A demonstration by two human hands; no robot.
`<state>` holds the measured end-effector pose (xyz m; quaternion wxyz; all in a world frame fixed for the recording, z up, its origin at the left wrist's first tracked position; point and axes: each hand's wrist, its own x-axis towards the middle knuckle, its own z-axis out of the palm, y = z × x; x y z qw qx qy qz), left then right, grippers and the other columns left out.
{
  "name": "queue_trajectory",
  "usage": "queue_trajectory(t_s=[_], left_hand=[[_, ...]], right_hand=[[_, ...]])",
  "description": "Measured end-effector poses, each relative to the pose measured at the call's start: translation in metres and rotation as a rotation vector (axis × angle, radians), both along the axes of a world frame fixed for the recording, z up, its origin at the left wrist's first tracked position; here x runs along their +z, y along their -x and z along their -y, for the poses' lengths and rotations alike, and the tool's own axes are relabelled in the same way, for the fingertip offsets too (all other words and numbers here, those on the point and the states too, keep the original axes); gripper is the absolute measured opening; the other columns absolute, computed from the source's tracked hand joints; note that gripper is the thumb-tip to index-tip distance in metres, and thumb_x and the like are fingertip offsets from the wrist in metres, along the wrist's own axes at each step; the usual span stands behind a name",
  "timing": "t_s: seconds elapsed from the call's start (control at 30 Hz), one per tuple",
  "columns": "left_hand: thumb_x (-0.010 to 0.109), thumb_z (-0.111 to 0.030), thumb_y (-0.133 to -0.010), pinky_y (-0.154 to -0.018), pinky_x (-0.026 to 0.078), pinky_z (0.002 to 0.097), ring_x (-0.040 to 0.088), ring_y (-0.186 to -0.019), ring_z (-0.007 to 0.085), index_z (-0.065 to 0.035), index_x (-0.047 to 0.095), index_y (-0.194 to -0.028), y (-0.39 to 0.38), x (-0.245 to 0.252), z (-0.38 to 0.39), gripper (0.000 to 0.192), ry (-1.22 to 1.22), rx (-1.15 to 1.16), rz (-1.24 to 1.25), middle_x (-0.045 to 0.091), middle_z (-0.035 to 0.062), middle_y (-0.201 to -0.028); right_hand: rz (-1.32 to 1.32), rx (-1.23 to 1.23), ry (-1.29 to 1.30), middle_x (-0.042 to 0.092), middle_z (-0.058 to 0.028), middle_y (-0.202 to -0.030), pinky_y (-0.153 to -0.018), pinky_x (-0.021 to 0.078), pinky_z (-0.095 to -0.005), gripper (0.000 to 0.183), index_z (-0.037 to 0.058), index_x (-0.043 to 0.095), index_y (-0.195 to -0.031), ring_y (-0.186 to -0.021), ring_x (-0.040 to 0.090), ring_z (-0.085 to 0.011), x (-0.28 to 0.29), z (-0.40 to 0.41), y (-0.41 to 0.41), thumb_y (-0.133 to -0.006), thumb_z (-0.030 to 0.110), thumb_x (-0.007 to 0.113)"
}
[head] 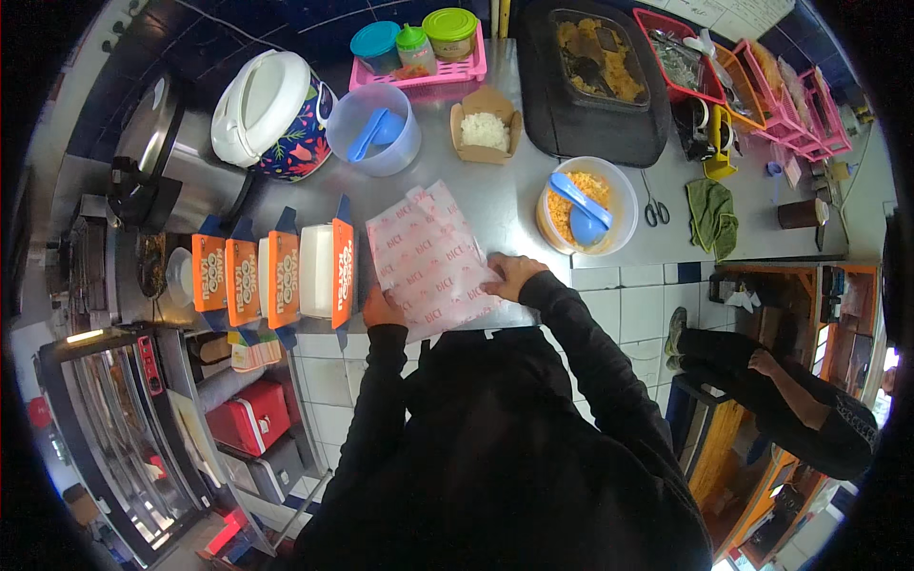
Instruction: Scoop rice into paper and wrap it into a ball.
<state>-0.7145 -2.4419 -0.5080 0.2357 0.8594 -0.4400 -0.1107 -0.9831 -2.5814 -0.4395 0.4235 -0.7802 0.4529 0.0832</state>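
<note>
Printed food wrapping paper (428, 260) lies on the steel counter, its lower edge hanging near the counter's front edge. My right hand (515, 277) pinches the paper's right edge between thumb and fingers. At the lower left corner is my left hand (385, 308), gripping the paper's side; some of its fingers are hidden beneath the sheet. To the left stands a row of several open orange cardboard food boxes (343, 273) with white insides. Beyond the paper, a small brown carton (485, 152) holds white rice (485, 133).
A plastic tub (625, 207) of orange rice with a blue scoop (590, 225) stands right, near scissors (655, 207) and a green cloth (711, 218). Behind are another tub (396, 157), a rice warmer (278, 121) and a food tray (600, 61). A person (785, 407) is at lower right.
</note>
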Motion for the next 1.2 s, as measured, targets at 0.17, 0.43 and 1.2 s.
queue_trajectory(t_s=[0.17, 0.43, 1.2], left_hand=[[0.060, -0.008, -0.082, -0.068, 0.046, 0.0493, 0.058, -0.080, 0.0432, -0.0008, 0.051, -0.090, 0.003, 0.006, 0.002, 0.014, 0.046, -0.078, 0.077, 0.060, 0.0214, -0.084], [0.055, -0.003, -0.082, -0.072, 0.048, 0.0473, 0.060, -0.087, 0.0420, -0.0040, 0.047, -0.117, 0.014, 0.023, 0.001, 0.036, 0.001, -0.030, -0.002, 0.061, 0.0215, -0.092], [0.067, -0.020, -0.080, -0.085, 0.043, 0.0454, 0.055, -0.103, 0.0333, -0.0084, 0.053, -0.122, 0.051, 0.056, 0.022, 0.045, 0.219, -0.211, 0.638, 0.057, 0.0183, -0.112]], right_hand=[[0.212, -0.080, -0.010, 0.068, -0.0170, -0.093, -0.081, 0.0503, -0.0444, 0.057, 0.0157, 0.052, -0.124, -0.093, 0.064, -0.0347, 0.011, -0.003, -0.003, -0.077, 0.046, 0.064], [-0.045, -0.060, 0.046, 0.067, -0.0162, -0.091, -0.080, 0.0499, -0.0458, 0.039, 0.0158, 0.062, -0.109, -0.092, 0.064, -0.0354, 0.003, 0.001, 0.004, -0.080, 0.041, 0.061], [-0.031, -0.581, 0.068, 0.066, -0.0157, -0.075, -0.069, 0.0507, -0.0455, 0.032, 0.0092, 0.059, -0.083, -0.076, 0.065, -0.0358, -0.016, -0.050, 0.011, -0.078, 0.040, 0.066]])
